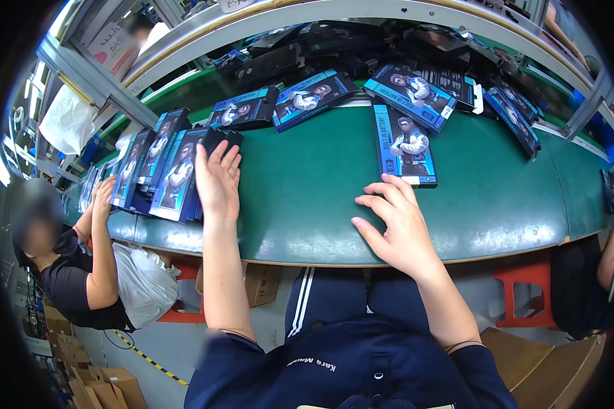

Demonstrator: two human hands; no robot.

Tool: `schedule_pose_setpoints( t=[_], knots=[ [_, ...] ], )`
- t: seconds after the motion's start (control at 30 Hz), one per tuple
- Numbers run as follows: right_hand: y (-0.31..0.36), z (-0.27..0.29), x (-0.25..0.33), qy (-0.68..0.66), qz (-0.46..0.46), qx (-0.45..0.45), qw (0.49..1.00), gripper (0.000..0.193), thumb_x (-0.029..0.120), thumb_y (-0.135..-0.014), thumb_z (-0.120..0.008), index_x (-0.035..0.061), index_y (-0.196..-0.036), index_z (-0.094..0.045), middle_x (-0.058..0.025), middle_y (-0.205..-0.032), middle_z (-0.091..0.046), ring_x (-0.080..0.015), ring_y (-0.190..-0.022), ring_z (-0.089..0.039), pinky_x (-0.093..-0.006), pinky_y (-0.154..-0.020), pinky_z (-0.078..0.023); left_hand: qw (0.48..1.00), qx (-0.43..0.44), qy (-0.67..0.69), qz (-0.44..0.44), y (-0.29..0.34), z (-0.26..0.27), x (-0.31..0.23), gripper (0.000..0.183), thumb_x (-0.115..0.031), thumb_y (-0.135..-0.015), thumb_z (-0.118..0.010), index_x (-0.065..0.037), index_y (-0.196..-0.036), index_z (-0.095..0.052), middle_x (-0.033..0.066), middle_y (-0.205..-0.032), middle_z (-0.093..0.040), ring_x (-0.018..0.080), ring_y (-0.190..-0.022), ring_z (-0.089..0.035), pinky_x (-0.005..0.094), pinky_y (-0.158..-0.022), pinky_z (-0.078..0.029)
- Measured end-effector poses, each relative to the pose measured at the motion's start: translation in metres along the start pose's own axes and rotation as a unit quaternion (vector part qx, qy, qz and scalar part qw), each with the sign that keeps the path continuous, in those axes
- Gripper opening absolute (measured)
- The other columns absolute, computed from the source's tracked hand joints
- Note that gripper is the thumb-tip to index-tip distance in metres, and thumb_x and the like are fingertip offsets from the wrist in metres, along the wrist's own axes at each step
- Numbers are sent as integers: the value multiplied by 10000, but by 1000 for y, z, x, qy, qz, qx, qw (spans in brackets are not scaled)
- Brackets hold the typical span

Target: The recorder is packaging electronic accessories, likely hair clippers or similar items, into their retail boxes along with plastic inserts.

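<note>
My left hand (218, 183) is upright with its fingers stretched out, against or just beside the right side of a stack of blue-and-black boxes (175, 178). Each box front carries a printed figure in a light jacket. Over the green table, my right hand (393, 223) spreads its fingers, thumb apart, and grips nothing. Its index fingertip is at the near edge of a single flat box (408, 148); whether it touches cannot be made out. Another box (411, 95) lies tilted across that one's far end.
More boxes (312, 99) lie along the far edge, below a metal frame (205, 42). At the left a co-worker (92, 273) handles boxes; a second person's arm (610, 252) shows at the right. A red stool (525, 290) and cardboard (546, 365) are below the table (307, 204).
</note>
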State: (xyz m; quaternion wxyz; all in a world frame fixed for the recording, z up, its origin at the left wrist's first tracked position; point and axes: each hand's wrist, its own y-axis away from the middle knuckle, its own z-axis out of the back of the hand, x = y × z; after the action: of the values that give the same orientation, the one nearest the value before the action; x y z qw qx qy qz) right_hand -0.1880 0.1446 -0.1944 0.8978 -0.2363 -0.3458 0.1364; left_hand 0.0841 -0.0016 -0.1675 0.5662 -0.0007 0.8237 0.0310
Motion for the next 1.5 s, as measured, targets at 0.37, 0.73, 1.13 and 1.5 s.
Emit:
schedule_pose_setpoints(
  t=[0.37, 0.73, 1.13, 1.5],
  knots=[
    [-1, 1, 1, 18, 8, 11, 1000, 267, 201, -809, -727, 58, -1027, -671, -97, -1118, -611, -373, -1251, -470, -476, -988, -425, 641, 28, -753, -143, -53, -92, 28, 926, -528, -806, -698, -147, -1525, -256, 304, -1572, -108, 571, -1419, -103, 699, -1092, -170],
    [-7, 1, 3, -31, -24, -194, 980, 138, 59, -762, -728, 36, -890, -683, -114, -1012, -630, -306, -1027, -540, -410, -862, -443, 631, 95, -653, -409, -21, -103, 53, 782, -411, -723, -775, -111, -1389, -495, 220, -1417, -444, 437, -1309, -406, 607, -1066, -293],
    [2, 24, -26, 149, -177, -149, 962, 600, 269, -735, -813, 78, -1245, -561, -191, -1397, -400, -388, -1303, -353, -494, -1036, -337, 596, 133, -759, -228, -99, -113, 20, 1159, -654, -559, -792, -49, -1446, -356, 248, -1378, -490, 420, -1311, -436, 525, -1097, -328],
    [7, 42, -35, 64, -64, -12, 996, 422, 105, -797, -723, -3, -1187, -604, -136, -998, -644, -310, -942, -607, -416, -839, -483, 652, 185, -712, -183, -36, -121, -19, 1084, -575, -587, -758, -59, -1464, -384, 289, -1307, -537, 420, -1242, -519, 438, -1026, -435]
  ],
)
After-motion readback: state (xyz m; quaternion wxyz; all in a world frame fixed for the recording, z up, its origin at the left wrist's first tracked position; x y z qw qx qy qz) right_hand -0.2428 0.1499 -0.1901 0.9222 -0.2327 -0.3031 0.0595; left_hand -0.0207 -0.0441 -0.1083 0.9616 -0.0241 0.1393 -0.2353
